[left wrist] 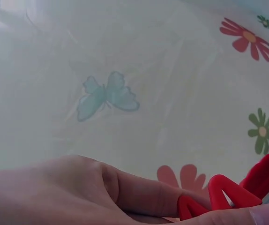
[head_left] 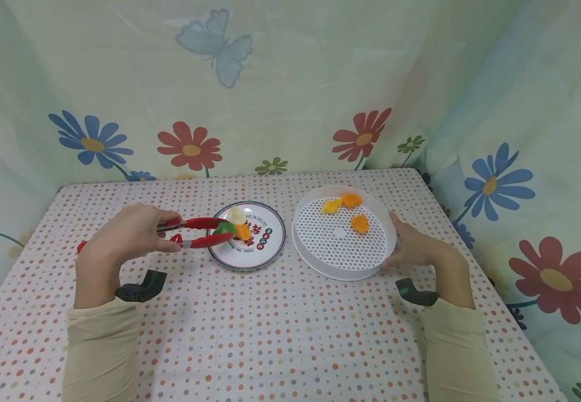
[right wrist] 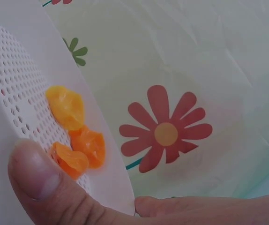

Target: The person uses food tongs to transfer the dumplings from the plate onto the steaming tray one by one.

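Note:
My left hand [head_left: 137, 231] holds a pair of red tongs [head_left: 201, 242], which reach right over a white plate [head_left: 270, 245] with a dark rim and red print. A green dumpling-shaped piece [head_left: 224, 228] lies between the tong arms; whether they squeeze it I cannot tell. Beside it on the plate are an orange piece [head_left: 242, 231] and a whitish piece [head_left: 236, 215]. My right hand [head_left: 416, 243] grips the right side of a round white sieve [head_left: 341, 272], its thumb [right wrist: 36, 173] over the rim. The sieve holds a yellow piece [right wrist: 66, 108] and two orange pieces [right wrist: 90, 145].
A dotted cloth covers the table [head_left: 270, 335]. Behind it and at the sides hangs a flowered curtain [head_left: 290, 84]. A small red end [head_left: 81, 245] shows left of my left hand.

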### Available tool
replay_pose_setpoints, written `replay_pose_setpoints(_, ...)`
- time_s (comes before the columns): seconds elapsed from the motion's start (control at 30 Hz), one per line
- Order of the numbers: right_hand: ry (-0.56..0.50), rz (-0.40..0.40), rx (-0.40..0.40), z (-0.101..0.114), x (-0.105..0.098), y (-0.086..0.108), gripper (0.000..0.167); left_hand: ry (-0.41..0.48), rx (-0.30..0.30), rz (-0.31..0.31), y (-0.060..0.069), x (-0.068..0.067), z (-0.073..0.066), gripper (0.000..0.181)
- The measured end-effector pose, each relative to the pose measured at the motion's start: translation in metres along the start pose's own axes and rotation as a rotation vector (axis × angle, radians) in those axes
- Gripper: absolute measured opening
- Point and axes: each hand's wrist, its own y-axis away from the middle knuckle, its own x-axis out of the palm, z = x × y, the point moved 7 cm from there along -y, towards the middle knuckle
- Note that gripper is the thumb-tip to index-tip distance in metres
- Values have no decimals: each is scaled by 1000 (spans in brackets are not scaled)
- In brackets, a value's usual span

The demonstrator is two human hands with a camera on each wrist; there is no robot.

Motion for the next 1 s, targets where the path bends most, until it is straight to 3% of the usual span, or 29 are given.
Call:
replay_pose_setpoints(0.1, 11, -5, 6, -2, -3, 4, 141, -27, 44, -54, 0, -9, -13, 72)
replay_pose_setpoints(0.3, -3, -13, -9, -5, -5, 6, 140, -109, 256, -253, -9, -16, -63, 66)
replay_pose_setpoints(0.47, -5, -9, -20, -1, 0, 3, 138, -101, 441, -478, -24, -1, -115, 59)
replay_pose_setpoints(0.6, -17, -1, -21, 0, 6, 0, 135, -107, 527, -623, -46, 26, -157, 53)
replay_pose_setpoints(0.67, -26, 2, -22, 1, 8, 0, 135, -109, 519, -641, -58, 43, -173, 53)
replay_pose_setpoints(0.8, -37, -3, -34, 3, 8, 1, 135, -111, 448, -571, -79, 73, -195, 55)
replay_pose_setpoints(1.0, -27, -20, -6, 1, 0, 7, 136, -155, 379, -474, -98, 92, -217, 50)
